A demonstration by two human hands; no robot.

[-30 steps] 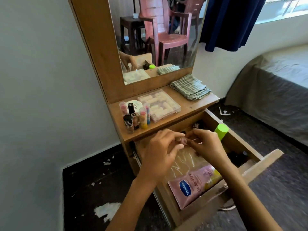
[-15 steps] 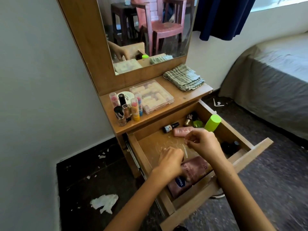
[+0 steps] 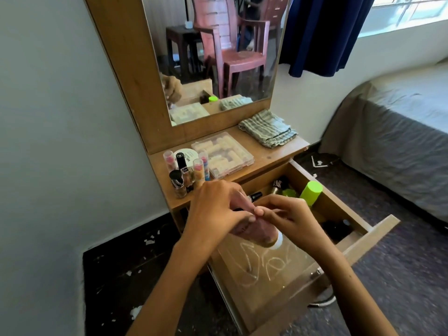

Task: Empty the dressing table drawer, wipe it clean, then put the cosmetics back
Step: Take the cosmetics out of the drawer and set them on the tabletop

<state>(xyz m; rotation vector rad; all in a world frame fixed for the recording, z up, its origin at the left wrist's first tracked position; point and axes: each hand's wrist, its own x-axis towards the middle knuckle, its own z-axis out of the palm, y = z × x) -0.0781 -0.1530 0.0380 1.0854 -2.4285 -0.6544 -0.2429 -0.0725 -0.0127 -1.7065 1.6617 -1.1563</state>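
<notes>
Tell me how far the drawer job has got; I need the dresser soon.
Partly emptied: small bottles and a clear box stand on the tabletop. In hand: the left hand and right hand lift a pink tube from the drawer. Left: a green-capped bottle and dark items inside, then wiping with the folded cloth and restocking.

Both bare forearms enter from 6 o'clock and converge toward frame centre. Left hand (image 3: 214, 209): palm down, fingers curled, thumb tip pointing to 3 o'clock. Right hand (image 3: 289, 218): fingers bent inward toward 9 o'clock. Fingertips of both hands touch at the centre. Both hands closed around one pink tube (image 3: 257, 232); its white-capped end protrudes below them toward 5 o'clock.
</notes>
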